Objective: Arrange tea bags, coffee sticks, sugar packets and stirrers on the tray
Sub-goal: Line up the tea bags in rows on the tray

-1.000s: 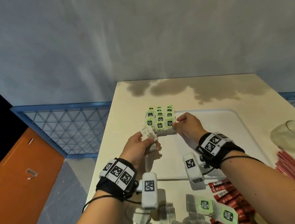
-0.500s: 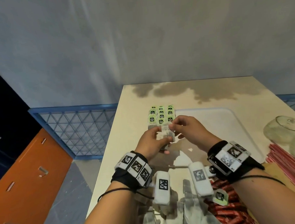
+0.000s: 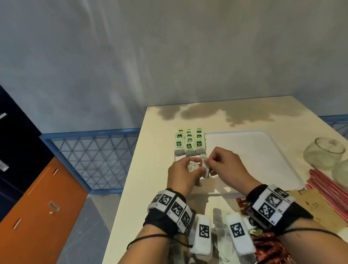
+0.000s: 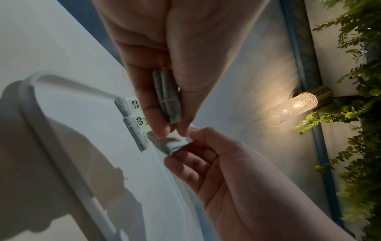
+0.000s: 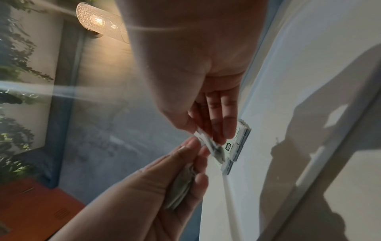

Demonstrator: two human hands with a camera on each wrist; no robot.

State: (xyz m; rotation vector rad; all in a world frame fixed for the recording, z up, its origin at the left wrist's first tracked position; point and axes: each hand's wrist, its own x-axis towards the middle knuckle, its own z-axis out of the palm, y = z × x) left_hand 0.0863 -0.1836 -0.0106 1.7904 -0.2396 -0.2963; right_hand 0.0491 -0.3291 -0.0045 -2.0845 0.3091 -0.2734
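Observation:
A white tray lies on the cream table. Rows of green-tagged tea bags fill its far left corner, also seen as tea bags and tea bags in the wrist views. Just in front of them my left hand grips a small stack of tea bags between thumb and fingers. My right hand meets it and pinches a single tea bag at the stack's end; the left fingertips touch this bag too. In the right wrist view the pinched tea bag hangs above the stack.
Two glass jars stand right of the tray, with red stirrers and brown paper beside them. Red coffee sticks and loose tea bags lie near the front edge. The table's left edge drops to the floor.
My right hand has drawn back from the rows of tea bags to meet the left hand, and now pinches a bag at the stack. The left hand has shifted slightly right.

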